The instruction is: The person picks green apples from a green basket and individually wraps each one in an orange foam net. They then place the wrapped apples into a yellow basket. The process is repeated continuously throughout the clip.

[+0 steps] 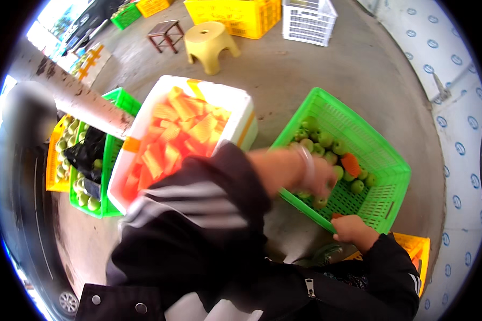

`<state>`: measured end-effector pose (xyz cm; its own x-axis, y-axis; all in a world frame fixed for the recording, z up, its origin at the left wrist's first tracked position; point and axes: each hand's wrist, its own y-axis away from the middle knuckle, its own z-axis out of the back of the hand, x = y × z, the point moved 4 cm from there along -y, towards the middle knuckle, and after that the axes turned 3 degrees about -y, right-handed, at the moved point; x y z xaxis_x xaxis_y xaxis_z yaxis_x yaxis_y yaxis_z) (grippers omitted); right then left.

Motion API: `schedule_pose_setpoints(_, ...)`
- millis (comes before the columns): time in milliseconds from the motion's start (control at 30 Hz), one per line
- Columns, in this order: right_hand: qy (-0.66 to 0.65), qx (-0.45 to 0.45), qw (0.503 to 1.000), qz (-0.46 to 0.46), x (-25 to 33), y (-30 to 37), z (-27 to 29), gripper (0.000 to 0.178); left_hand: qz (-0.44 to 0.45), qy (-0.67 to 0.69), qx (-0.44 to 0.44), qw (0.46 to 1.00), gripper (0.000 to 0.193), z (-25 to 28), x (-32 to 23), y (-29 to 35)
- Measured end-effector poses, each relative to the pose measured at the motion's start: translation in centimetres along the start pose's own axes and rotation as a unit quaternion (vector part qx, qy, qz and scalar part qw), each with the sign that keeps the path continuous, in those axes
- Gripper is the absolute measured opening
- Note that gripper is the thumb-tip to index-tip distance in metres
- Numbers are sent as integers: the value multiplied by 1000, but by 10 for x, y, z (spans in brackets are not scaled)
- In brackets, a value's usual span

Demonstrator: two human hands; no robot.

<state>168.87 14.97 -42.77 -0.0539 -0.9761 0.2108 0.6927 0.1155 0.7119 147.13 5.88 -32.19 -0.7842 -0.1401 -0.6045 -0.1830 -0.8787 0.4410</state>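
Note:
My left hand (322,177), with a pale bangle at its wrist, reaches over the green crate (359,123) on the right. Motion smears its fingers, so its grip is unclear. Round green fruits (325,140) lie in that crate beneath and beyond it. One fruit there wears an orange foam net (351,165). My right hand (354,232) is closed at the crate's near edge, a bit of orange, apparently a foam net, showing at its fingertips. Left of the crate stands a white foam box (235,92) full of loose orange foam nets (171,128).
Farther left, another green crate (99,213) and a yellow crate (53,182) hold green fruit, beside a pale post (75,88). A yellow stool (209,40), a small brown stool (166,33) and a white crate (308,24) stand beyond. A patterned wall (460,176) bounds the right.

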Motion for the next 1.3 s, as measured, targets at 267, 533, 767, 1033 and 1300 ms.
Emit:
schedule_pose_setpoints(267, 96, 130, 985, 65, 19, 4, 3, 34, 422, 25, -301, 855, 113, -61, 307, 335)
schedule_pose_setpoints(533, 82, 194, 975, 66, 13, -20, -16, 33, 589, 94, -222, 772, 103, -202, 399, 286)
schedule_pose_setpoints(767, 63, 218, 970, 88, 19, -23, -9, 35, 603, 126, -255, 745, 91, -204, 423, 255)
schedule_pose_setpoints(1033, 25, 264, 960, 86, 12, -36, -1, 45, 562, 231, -343, 716, 78, -200, 416, 276)
schedule_pose_setpoints(1300, -203, -220, 948, 113, -8, 14, 116, 31, 405, 479, -429, 650, 59, -120, 342, 361)
